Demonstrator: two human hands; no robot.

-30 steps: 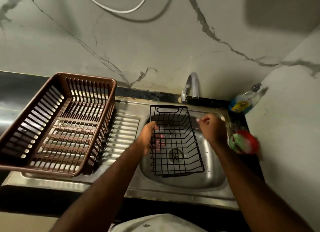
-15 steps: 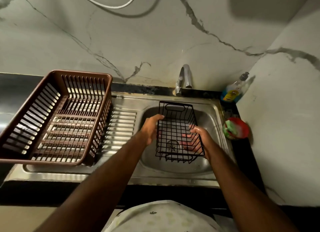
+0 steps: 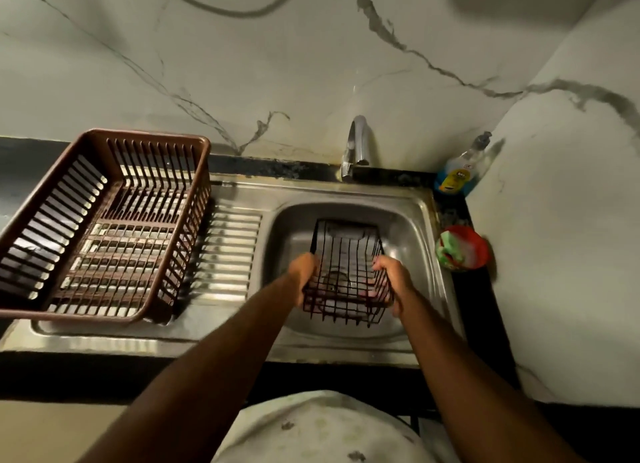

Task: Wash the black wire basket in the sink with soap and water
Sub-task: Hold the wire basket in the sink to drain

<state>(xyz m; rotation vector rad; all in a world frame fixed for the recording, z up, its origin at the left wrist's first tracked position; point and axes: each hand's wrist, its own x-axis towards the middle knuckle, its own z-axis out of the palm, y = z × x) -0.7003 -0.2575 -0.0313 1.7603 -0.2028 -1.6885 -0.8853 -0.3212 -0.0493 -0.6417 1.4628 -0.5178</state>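
A brown slatted dish rack (image 3: 104, 227) fills the left of the frame, resting on the ribbed drainboard (image 3: 228, 248). At upper centre a metal tap (image 3: 356, 144) stands behind the steel sink (image 3: 415, 220). A soap bottle (image 3: 457, 171) sits in the right corner, and a red bowl (image 3: 476, 251) holding something green is just below it. Nothing blocks the sink.

Half a second ago the right hand's fingers lay spread against the basket's right wall; now they curl over that side.

The black wire basket (image 3: 346, 251) sits in the sink basin over the drain, possibly lifted off the bottom, though the dim light makes this hard to judge. The left hand (image 3: 304, 268) grips its left side and the right hand (image 3: 391, 275) its right, both toward the near end.
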